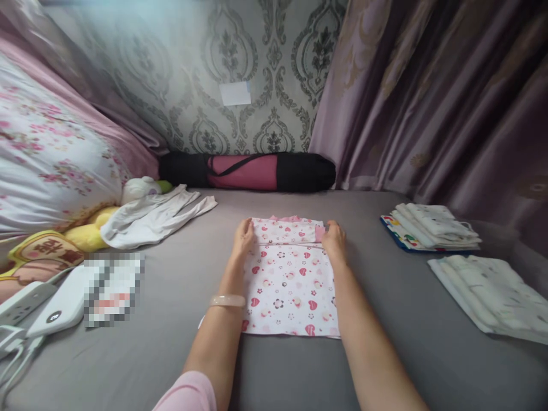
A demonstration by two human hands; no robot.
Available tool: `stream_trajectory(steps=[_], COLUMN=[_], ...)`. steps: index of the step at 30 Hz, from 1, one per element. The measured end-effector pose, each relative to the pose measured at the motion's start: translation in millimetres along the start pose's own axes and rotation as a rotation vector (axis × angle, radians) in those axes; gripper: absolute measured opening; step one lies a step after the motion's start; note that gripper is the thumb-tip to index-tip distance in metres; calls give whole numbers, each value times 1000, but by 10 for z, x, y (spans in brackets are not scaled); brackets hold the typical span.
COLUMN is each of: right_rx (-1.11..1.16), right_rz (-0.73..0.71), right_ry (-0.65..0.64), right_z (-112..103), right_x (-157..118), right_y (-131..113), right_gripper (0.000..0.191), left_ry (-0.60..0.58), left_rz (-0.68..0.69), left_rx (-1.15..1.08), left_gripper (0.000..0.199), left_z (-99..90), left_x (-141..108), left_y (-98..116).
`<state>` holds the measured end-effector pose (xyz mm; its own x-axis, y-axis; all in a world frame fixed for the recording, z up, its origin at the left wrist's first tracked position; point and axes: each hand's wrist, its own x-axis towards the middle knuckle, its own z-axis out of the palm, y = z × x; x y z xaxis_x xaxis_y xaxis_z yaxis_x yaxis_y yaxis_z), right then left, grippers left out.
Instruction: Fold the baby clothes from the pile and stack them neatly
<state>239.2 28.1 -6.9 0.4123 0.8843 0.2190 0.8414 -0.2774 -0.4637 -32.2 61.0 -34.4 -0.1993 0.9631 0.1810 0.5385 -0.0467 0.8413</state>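
A small white shirt [289,291] printed with red hearts and flowers lies flat in front of me. Across its far end runs a folded-over band, with pink fabric at the collar and a pink cuff at the right. My left hand [245,235] grips the far left corner, its fingers partly hidden behind the cloth. At the opposite corner, beside the cuff, my right hand [335,240] has its fingers closed on the fabric. A pale bangle [227,300] circles my left wrist.
Folded clothes [436,225] are stacked at the right, with another folded garment [499,294] nearer. White trousers [158,217] lie at the left, near a power strip [23,302] and a white device [68,299]. Against the wall rests a long black and pink bag [246,172].
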Motion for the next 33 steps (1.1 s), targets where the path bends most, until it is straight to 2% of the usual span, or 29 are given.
stream_trajectory(steps=[3, 6, 8, 10, 12, 15, 19, 22, 26, 29, 33], right_rx=[-83, -159, -171, -146, -122, -135, -173, -186, -158, -136, -167], right_rz=[-59, -172, -284, -435, -587, -663, -676, -686, -685, -655, -580], right_ry=[-92, -278, -391, -443, -423, -455, -495, -504, -523, -516, -465], right_z=[-153, -203, -139, -3, 174, 428, 621, 671, 678, 663, 602], right_x=[-18, -35, -78, -160, -268, -416, -508, -519, -501, -471, -399], right_y=[-137, -386, -606, -835, -1030, -1197, -1189, -1127, -1087, -1030, -833], right_gripper=[38, 37, 38, 41, 47, 55, 67, 70, 69, 65, 66], left_ry=[141, 204, 153, 54, -58, -180, -182, -215, -266, -285, -217], left_rz=[-96, -117, -86, -37, 27, 147, 254, 265, 204, 241, 253], left_rx=[-99, -20, 70, 158, 239, 361, 492, 548, 583, 640, 709], left_gripper=[38, 37, 35, 35, 37, 36, 39, 42, 49, 49, 51], left_z=[-183, -364, -414, -377, -268, -65, 100, 133, 129, 129, 168], left_x=[131, 232, 257, 241, 192, 97, -2, -41, -67, -84, -92], left_y=[36, 141, 240, 331, 384, 367, 240, 163, 124, 115, 88])
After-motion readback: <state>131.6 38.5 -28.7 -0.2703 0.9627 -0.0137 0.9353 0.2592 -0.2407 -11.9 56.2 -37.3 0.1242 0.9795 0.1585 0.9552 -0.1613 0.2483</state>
